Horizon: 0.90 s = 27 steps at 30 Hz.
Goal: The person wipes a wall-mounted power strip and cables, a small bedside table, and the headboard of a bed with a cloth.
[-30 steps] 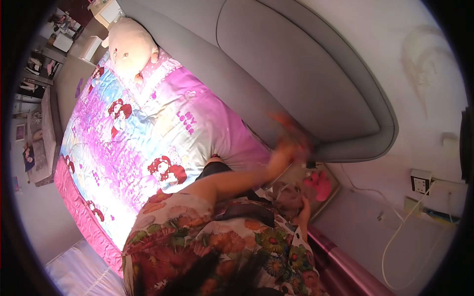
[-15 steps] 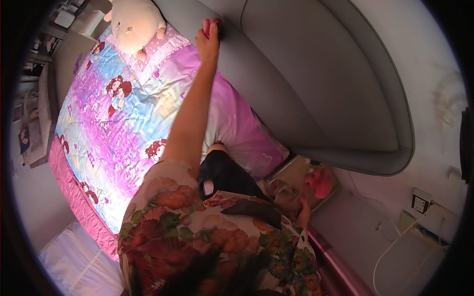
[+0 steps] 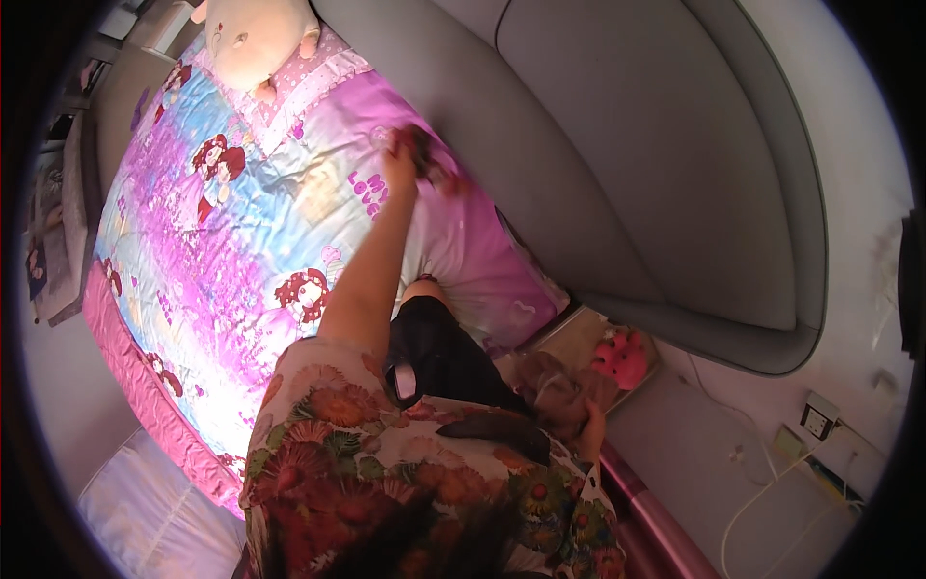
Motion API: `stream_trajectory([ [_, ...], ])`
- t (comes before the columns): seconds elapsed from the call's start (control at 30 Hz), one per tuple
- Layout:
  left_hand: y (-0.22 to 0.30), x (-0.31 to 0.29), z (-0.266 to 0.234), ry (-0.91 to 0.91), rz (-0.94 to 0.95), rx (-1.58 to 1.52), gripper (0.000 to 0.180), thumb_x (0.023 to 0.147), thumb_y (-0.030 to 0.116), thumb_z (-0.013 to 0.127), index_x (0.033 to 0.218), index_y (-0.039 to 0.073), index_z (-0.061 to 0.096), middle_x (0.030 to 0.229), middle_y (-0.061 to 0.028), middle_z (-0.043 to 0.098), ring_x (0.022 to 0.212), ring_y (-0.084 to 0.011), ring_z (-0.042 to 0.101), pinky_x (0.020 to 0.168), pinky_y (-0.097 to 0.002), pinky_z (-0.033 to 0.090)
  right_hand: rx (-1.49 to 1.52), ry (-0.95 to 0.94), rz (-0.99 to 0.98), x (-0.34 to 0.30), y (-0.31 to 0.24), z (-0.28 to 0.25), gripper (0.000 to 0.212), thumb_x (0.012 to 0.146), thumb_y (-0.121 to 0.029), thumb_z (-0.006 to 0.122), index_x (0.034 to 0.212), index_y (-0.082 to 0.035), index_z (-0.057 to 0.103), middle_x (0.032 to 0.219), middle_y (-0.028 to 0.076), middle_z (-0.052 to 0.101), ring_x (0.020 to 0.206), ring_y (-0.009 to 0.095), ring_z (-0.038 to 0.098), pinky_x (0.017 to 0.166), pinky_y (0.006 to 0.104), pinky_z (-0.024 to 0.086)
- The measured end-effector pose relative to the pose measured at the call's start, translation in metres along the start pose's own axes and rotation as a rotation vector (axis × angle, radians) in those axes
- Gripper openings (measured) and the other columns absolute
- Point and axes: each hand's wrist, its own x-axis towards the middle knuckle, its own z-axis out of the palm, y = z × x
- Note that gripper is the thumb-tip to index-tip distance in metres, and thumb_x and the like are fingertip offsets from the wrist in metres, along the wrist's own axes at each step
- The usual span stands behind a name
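Note:
My left arm reaches out over the bed, and my left hand is closed on a small dark red thing, perhaps a crumpled cloth. Motion blurs it, so its kind is unclear. It is above the pink edge of the patterned bedcover, close to the grey padded headboard. Low on the right, beside my body, my right hand is closed at the edge of a brownish, soft-looking bundle, like a cloth. Part of that hand is hidden by my sleeve.
A cream plush toy lies on a pink frilled pillow at the far end. A bright pink object is on a low bedside surface at the right. White cables run from a wall socket. My bent knee is at the bed.
My left hand has come off the headboard and moved nearer, over the bedcover, with the dark red thing in it. The brownish bundle by my right hand has shifted shape.

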Motion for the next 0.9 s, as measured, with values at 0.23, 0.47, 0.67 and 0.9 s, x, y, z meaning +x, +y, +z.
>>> stream_trajectory([
  [0.23,-0.005,-0.168,0.082,0.205,0.43,0.13,0.056,0.079,-0.003,0.039,0.133,0.003,0.03,0.114,-0.0167,0.052,0.101,-0.025,0.052,0.087,-0.0336,0.041,-0.074,-0.04,0.018,-0.002,0.008,0.008,0.037,0.083,-0.017,0.055,0.115,0.002,0.05,0.109,0.011,0.054,0.098,0.023,0.052,0.083,0.0351,0.044],
  [0.47,0.033,-0.362,0.044,-1.38,0.221,0.452,0.024,0.079,0.011,0.052,0.102,0.003,0.052,0.092,-0.0104,0.059,0.09,-0.0248,0.055,0.076,-0.031,0.045,-0.009,-0.166,-0.121,-0.006,-0.006,0.008,0.041,0.083,-0.016,0.055,0.117,0.004,0.049,0.113,0.011,0.053,0.098,0.022,0.053,0.082,0.0328,0.044],
  [0.67,0.247,-0.273,0.047,-1.716,0.037,0.541,0.046,0.074,0.012,0.061,0.117,0.008,0.046,0.099,-0.0087,0.057,0.1,-0.0173,0.053,0.079,-0.0322,0.047,-0.042,-0.09,-0.28,0.002,-0.007,-0.015,0.045,0.08,-0.017,0.059,0.12,0.001,0.048,0.114,0.01,0.053,0.101,0.021,0.05,0.085,0.0307,0.041],
  [0.9,0.387,-0.267,0.091,-0.561,1.468,-0.046,0.059,0.076,0.019,0.065,0.125,0.004,0.038,0.124,-0.0166,0.039,0.11,-0.0299,0.041,0.091,-0.0374,0.035,0.058,-0.055,-0.241,0.022,0.0,-0.041,0.046,0.078,-0.016,0.061,0.119,0.0,0.05,0.114,0.008,0.053,0.102,0.019,0.049,0.088,0.0287,0.039],
])
